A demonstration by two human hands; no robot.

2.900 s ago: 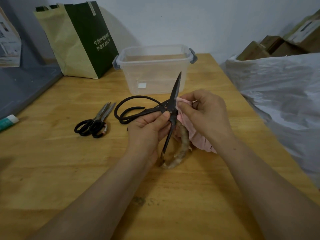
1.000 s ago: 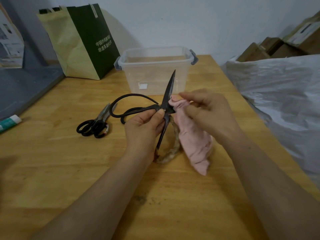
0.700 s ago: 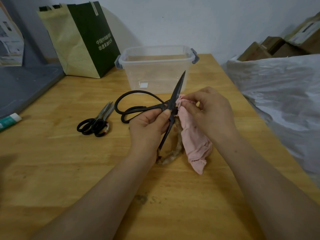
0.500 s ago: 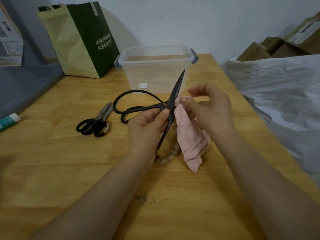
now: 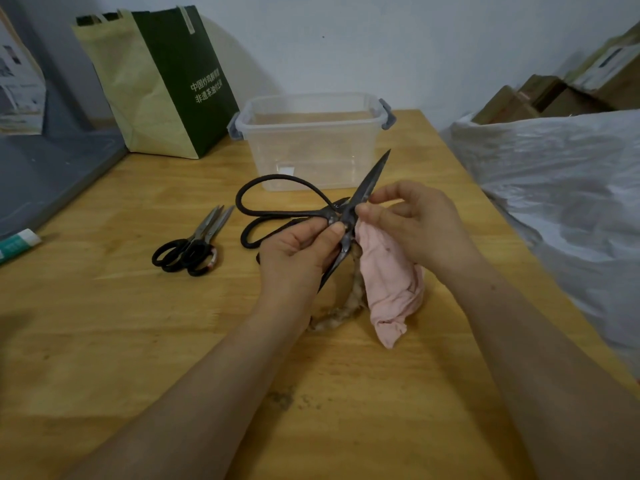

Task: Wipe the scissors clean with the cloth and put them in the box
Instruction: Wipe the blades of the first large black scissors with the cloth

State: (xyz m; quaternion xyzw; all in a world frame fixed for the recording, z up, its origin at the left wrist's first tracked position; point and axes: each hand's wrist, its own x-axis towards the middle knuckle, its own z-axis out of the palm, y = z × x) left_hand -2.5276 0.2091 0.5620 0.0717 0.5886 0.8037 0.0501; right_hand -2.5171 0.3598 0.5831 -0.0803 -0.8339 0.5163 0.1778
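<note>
Since half a second ago the right hand [image 5: 419, 226] has closed back in: the index finger that was lifted is down again, and thumb and fingertips are at the blade just past the pivot. The upper blade tip has swung slightly away from the left hand [image 5: 298, 254]. The cloth [image 5: 388, 282] is no longer bunched as it was about three seconds ago; it hangs loose below the right-hand pinch.

Read: a re-grip between strokes. Wiping isn't finished and boxing hasn't started.

Grip:
- The left hand is clamped on the large scissors [image 5: 370, 181] at the pivot, thumb on top, fingers curled under.
- Blades are spread wide. One points up and away from the grip, the other down past the left palm. The handle loops stick out on the far side from the right hand.
- The right hand pinches the cloth's top edge against the upper blade right next to the left thumb. I can't tell whether the fabric covers both faces.

The box [image 5: 311, 150] sits beyond the upper blade tip, lid off, apparently empty. The small scissors [image 5: 194, 247] lie on the table [image 5: 104, 323] outboard of the left hand, untouched. A braided ring [image 5: 343, 311] lies under both hands.

Likely next: draw the cloth from the pivot out to the tip. Risk is the exposed edge against the fingertips.
</note>
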